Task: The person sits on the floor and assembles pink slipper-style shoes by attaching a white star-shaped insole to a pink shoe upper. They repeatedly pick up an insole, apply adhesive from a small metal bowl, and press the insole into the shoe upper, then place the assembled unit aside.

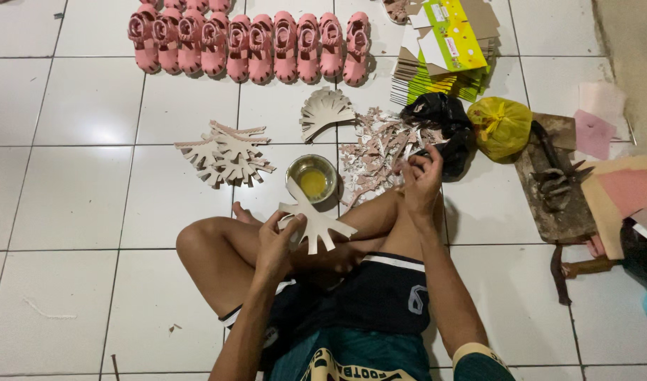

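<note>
The person sits cross-legged on the white tiled floor (76, 197). The left hand (275, 243) has a closed grip on a pale branched cutout (315, 219), held above the knee, just below a small metal bowl (312, 178) of yellow liquid. The right hand (422, 180) is raised with fingers curled; whether they pinch anything cannot be told. Behind it lies a heap of pinkish scraps (376, 152). A pile of similar cutouts (228, 155) lies left of the bowl. A row of pink sandals (253, 46) stands beyond, with a yellow bag (501, 125) to the right.
</note>
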`<state>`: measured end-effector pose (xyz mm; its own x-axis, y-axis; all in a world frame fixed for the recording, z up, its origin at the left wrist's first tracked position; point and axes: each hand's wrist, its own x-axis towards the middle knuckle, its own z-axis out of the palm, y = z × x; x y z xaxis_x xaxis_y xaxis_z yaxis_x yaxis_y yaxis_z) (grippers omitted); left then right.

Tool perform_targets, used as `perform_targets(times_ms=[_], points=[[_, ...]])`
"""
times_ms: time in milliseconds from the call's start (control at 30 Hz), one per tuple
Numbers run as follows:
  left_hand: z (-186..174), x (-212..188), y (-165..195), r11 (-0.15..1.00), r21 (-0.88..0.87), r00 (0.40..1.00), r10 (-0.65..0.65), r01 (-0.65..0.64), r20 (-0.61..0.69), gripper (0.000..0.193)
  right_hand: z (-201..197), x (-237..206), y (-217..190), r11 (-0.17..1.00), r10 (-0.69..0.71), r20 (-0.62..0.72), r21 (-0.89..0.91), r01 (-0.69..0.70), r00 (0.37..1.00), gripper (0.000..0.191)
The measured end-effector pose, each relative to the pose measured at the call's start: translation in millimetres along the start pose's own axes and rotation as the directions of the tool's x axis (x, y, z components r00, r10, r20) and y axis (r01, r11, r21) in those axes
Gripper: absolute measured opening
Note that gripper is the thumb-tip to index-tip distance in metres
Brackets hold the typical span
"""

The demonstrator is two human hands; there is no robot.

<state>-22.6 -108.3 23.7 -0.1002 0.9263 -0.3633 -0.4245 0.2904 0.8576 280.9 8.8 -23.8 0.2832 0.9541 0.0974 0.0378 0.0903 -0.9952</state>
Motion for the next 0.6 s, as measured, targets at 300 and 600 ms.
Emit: perform_targets(times_ms=[300, 600], points=[[-11, -2, -3, 1.000, -0.019, 1.000, -0.023, 0.022, -0.021, 0.030, -6, 21, -17, 0.976, 0.147, 0.200, -0.191, -0.108, 0.969, 0.073], [-52, 46, -24, 1.000, 0.023, 0.999, -0.013, 0.014, -0.049, 0.033, 31, 39, 11, 0.712, 0.009, 0.248, -0.682, 0.168, 0.969, 0.073]])
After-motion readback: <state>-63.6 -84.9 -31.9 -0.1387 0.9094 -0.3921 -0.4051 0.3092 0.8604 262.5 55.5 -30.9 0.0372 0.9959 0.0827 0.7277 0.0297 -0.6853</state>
